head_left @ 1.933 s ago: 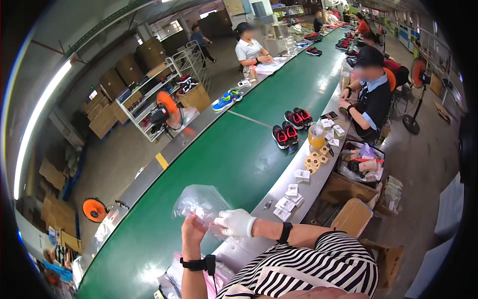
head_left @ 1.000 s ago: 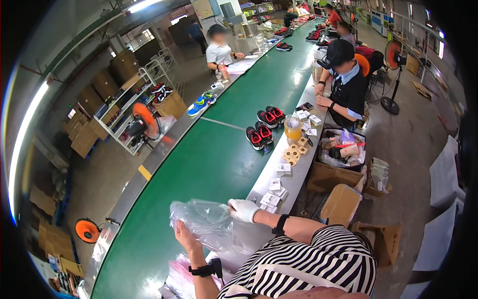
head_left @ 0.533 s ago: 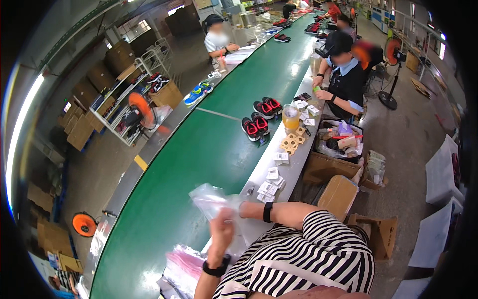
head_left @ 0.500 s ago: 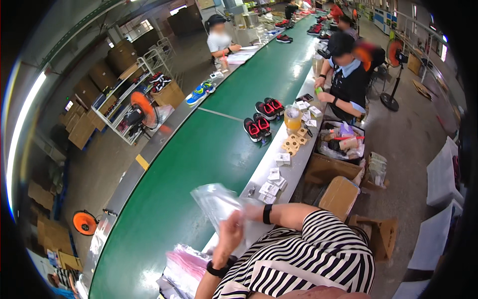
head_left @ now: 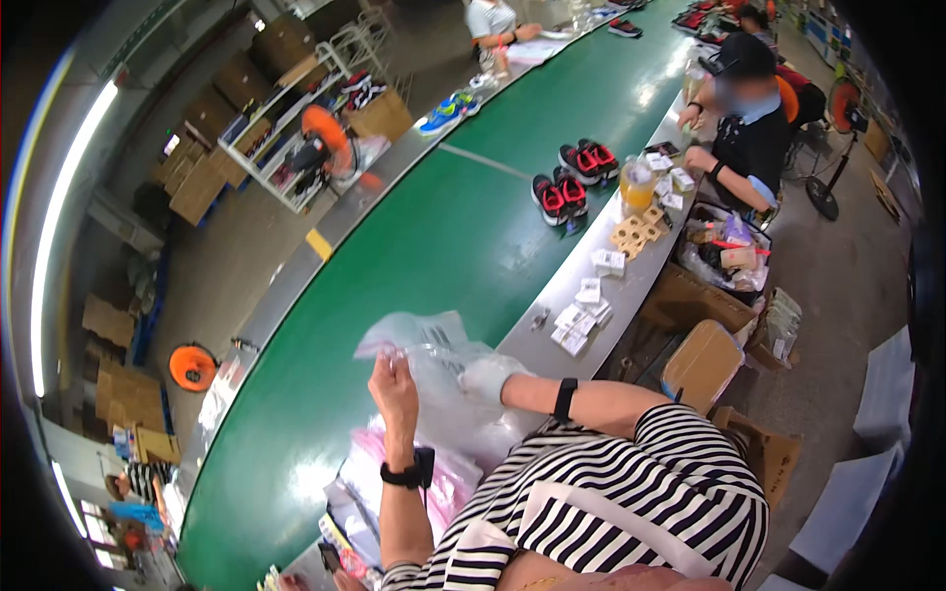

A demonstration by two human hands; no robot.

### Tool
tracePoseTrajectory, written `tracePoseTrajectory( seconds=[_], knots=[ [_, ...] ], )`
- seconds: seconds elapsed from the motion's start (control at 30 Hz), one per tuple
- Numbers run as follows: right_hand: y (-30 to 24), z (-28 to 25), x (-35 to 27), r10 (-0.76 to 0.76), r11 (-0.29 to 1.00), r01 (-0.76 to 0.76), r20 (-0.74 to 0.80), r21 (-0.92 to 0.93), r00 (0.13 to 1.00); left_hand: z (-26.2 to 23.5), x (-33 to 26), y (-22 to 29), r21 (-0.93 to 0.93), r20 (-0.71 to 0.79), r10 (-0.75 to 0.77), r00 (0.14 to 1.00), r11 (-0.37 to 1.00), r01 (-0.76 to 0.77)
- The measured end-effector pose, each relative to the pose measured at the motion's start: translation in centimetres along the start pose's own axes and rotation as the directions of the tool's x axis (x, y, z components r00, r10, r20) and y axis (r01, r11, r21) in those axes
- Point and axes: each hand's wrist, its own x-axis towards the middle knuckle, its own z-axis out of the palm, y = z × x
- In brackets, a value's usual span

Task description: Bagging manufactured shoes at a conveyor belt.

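My left hand (head_left: 394,392) is closed, pinching the rim of a clear plastic bag (head_left: 426,340) and holding it up over the near edge of the green conveyor belt. The bag is spread wide and billows between my hands. My right hand (head_left: 488,376) is inside the bag or behind its film, so the plastic blurs its fingers; whether they grip anything cannot be made out. Below my left wrist lies a pile of pink-tinted plastic bags (head_left: 448,485), partly hidden by my forearm.
Two pairs of black-and-red sneakers (head_left: 560,200) stand on the belt (head_left: 394,246). Along the metal ledge are white labels (head_left: 581,323), tan round-marked cards (head_left: 636,232) and a yellow-filled jar (head_left: 637,187). A co-worker (head_left: 749,138) sits farther up on the right. Blue sneakers (head_left: 448,115) rest on the far ledge.
The bag, flat and folded before, is now spread open. My right hand has gone into or behind its film, while my left hand has lifted its rim. My view has shifted left.
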Motion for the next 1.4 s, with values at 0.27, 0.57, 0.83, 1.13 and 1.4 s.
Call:
tracePoseTrajectory(
  seconds=[0.27,0.57,0.83,1.13,1.4],
  knots=[
    [-0.2,-1.4,-1.4,-0.129,0.875,0.167,-0.114,0.454,0.985,-1.7,-0.4,0.6,0.197,0.014,-0.049,0.999,0.979,0.045],
    [6.5,-4.9,-3.7,0.152,0.319,0.398,-0.461,0.86,0.874,-2.5,0.4,-1.9,-0.107,0.025,-0.11,0.994,0.988,0.112],
    [24.4,-6.1,0.2,0.396,0.911,-0.266,-0.491,0.316,0.776,-0.1,3.8,-0.5,-0.01,0.024,-0.121,0.992,0.993,0.121],
    [35.8,-6.2,7.2,0.491,0.86,-0.511,-0.297,0.011,0.819,5.5,9.8,-0.4,-0.001,0.059,-0.338,0.939,0.941,0.338],
    [38.5,-4.7,11.9,0.547,0.814,-0.576,-0.237,-0.073,0.803,8.2,11.3,-1.2,0.085,0.041,-0.48,0.876,0.876,0.476]
  ],
)
